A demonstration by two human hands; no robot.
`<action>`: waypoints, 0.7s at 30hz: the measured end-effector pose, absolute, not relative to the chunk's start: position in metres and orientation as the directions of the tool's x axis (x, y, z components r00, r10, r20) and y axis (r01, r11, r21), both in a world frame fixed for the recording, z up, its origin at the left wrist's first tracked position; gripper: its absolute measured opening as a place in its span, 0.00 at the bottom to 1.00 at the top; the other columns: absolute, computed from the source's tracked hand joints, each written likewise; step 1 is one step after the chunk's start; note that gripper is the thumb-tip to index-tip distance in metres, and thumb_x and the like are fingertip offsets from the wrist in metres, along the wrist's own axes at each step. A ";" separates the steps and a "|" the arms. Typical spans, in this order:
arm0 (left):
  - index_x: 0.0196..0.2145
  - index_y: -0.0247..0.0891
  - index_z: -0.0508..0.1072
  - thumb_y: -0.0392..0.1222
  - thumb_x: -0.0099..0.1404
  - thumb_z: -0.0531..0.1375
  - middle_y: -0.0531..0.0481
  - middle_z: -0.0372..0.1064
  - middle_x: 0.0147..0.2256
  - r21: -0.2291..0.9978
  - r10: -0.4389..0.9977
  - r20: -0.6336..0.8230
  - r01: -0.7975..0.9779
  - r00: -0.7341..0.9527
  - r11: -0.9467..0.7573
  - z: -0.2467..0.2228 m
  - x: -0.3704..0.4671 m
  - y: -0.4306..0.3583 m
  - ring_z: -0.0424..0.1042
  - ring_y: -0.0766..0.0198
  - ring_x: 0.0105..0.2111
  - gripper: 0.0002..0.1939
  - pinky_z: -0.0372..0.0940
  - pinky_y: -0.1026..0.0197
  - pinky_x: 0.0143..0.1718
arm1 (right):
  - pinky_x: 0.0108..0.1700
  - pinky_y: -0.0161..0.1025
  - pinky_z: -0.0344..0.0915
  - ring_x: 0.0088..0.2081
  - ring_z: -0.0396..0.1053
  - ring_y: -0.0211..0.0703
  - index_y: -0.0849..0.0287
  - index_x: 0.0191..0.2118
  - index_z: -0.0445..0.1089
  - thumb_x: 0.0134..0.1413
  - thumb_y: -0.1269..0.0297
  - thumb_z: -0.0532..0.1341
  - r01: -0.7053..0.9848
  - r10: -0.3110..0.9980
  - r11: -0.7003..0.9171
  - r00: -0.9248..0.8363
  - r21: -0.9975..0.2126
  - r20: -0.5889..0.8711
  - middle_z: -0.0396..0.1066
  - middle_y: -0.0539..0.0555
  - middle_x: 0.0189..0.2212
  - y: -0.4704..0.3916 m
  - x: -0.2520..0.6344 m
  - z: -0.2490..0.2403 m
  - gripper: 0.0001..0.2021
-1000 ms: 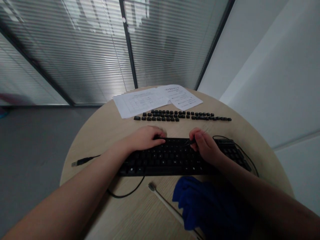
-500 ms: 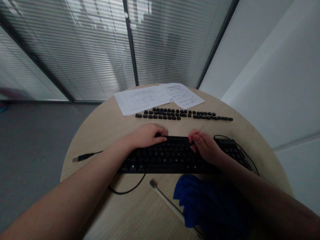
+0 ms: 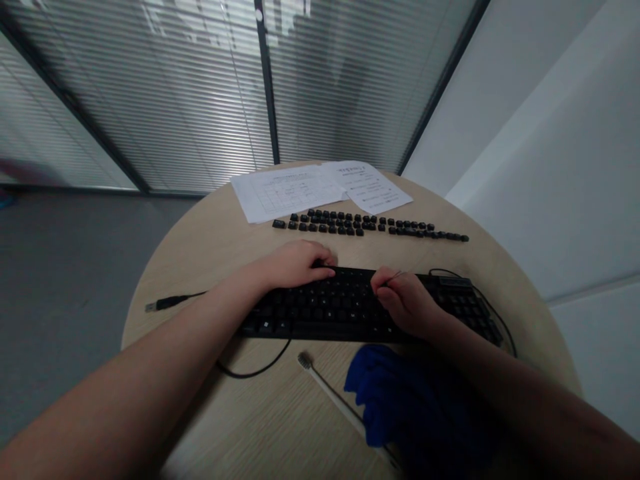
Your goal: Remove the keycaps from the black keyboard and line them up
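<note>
A black keyboard (image 3: 325, 313) lies across a round wooden table. My left hand (image 3: 300, 262) rests at its back edge, thumb on top and fingers curled over the rear, closed around that edge. Over the right part of the keys, my right hand (image 3: 405, 299) is pinched on a thin wire-like tool (image 3: 393, 277), whose lower end is hard to make out. Behind the keyboard, loose black keycaps (image 3: 345, 223) are laid out in rows.
Printed papers (image 3: 290, 193) lie at the back of the table (image 3: 190, 247). A USB plug (image 3: 163, 304) is at the left, with cable near both keyboard ends. A toothbrush (image 3: 335, 400) and a blue cloth (image 3: 390, 393) lie in front.
My right hand has turned and lowered slightly, and less of the thin tool shows above its fingers. My left hand keeps its place on the keyboard. The view has shifted slightly.
</note>
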State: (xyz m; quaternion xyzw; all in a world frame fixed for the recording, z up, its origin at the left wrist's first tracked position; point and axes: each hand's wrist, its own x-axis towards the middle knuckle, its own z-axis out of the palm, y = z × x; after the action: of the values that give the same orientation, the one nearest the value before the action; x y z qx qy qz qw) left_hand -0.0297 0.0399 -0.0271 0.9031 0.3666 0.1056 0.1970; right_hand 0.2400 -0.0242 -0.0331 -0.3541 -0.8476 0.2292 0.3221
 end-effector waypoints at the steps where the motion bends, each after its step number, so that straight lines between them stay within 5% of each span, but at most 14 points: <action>1: 0.42 0.41 0.80 0.49 0.69 0.58 0.46 0.79 0.41 0.434 0.704 0.046 0.621 0.708 -0.653 -0.027 -0.030 0.040 0.75 0.56 0.40 0.14 0.64 0.57 0.43 | 0.27 0.39 0.57 0.21 0.61 0.40 0.53 0.28 0.63 0.70 0.52 0.52 0.453 0.749 0.647 -0.529 -0.613 0.399 0.64 0.49 0.21 -0.025 0.241 -0.035 0.18; 8: 0.43 0.40 0.80 0.49 0.70 0.58 0.45 0.79 0.42 0.436 0.704 0.040 0.622 0.709 -0.650 -0.028 -0.030 0.040 0.75 0.56 0.41 0.15 0.65 0.56 0.44 | 0.28 0.41 0.61 0.20 0.64 0.41 0.52 0.30 0.66 0.72 0.46 0.50 0.465 0.754 0.655 -0.455 -0.595 0.474 0.66 0.49 0.19 -0.031 0.249 -0.047 0.22; 15: 0.43 0.41 0.81 0.48 0.70 0.59 0.46 0.80 0.42 0.440 0.698 0.055 0.610 0.714 -0.659 -0.029 -0.030 0.040 0.75 0.57 0.40 0.13 0.65 0.57 0.44 | 0.21 0.36 0.62 0.18 0.67 0.40 0.50 0.36 0.61 0.70 0.37 0.51 0.175 0.866 0.499 -0.088 -0.849 0.492 0.67 0.46 0.19 -0.033 0.242 -0.055 0.22; 21: 0.49 0.38 0.80 0.48 0.70 0.60 0.43 0.80 0.46 0.525 0.702 0.099 0.563 0.705 -0.639 -0.023 -0.032 0.038 0.77 0.56 0.44 0.17 0.67 0.56 0.48 | 0.24 0.36 0.66 0.21 0.69 0.39 0.53 0.40 0.67 0.71 0.42 0.55 0.173 0.859 0.497 -0.237 -0.850 0.454 0.73 0.50 0.24 -0.032 0.245 -0.062 0.18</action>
State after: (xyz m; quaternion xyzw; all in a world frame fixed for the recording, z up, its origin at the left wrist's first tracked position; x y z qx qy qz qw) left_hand -0.0318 0.0379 -0.0233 0.8930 0.3540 0.1484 0.2350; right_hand 0.2446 -0.0319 -0.0622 -0.3650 -0.7070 0.3441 0.4985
